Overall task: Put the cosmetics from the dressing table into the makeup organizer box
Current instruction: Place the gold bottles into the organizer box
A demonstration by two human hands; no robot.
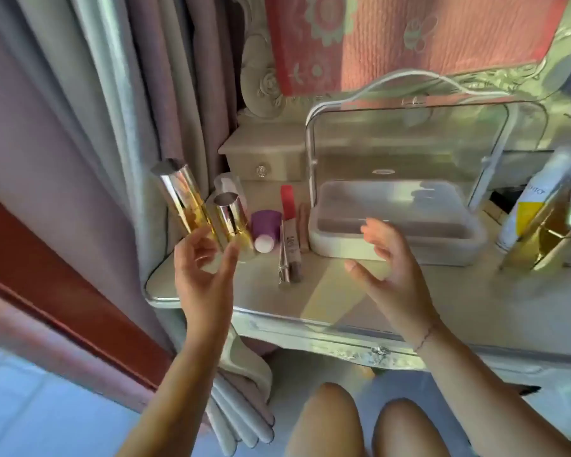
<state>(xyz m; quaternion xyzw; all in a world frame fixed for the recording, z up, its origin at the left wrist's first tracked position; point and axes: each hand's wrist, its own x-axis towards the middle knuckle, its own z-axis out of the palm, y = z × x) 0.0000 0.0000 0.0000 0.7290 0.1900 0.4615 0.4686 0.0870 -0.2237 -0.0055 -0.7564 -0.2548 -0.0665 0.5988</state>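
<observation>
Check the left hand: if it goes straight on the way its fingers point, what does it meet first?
Most likely the shorter gold bottle, right above the left hand's fingertips, with the taller gold bottle beside it. Depth is unclear; it may already touch.

Grey-mauve curtain (89, 103) hangs at 10 o'clock. Pink floral quilt (409, 37) sits at 12 o'clock. Small drawer unit (264, 159) stands between them.

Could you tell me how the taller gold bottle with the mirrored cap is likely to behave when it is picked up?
The taller gold bottle looks tall and narrow, so a nudge may tip it, perhaps against the shorter gold bottle right beside it. Its glossy, mirror-like surface suggests a slippery hold. It appears rigid, possibly glass, so probably fragile if dropped.
</observation>
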